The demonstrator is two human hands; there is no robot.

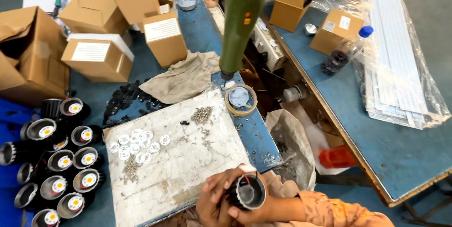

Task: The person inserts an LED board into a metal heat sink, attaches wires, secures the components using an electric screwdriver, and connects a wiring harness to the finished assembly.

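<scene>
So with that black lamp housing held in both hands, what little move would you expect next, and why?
Probably a reach with one hand to the white rings on the board. Both the left hand and right hand grip the black housing, whose open end looks empty with a red wire showing, while the finished lamps at the left have white and yellow centres.

Matt black metal housing (248,192) (worn marble slab (188,161))
</scene>
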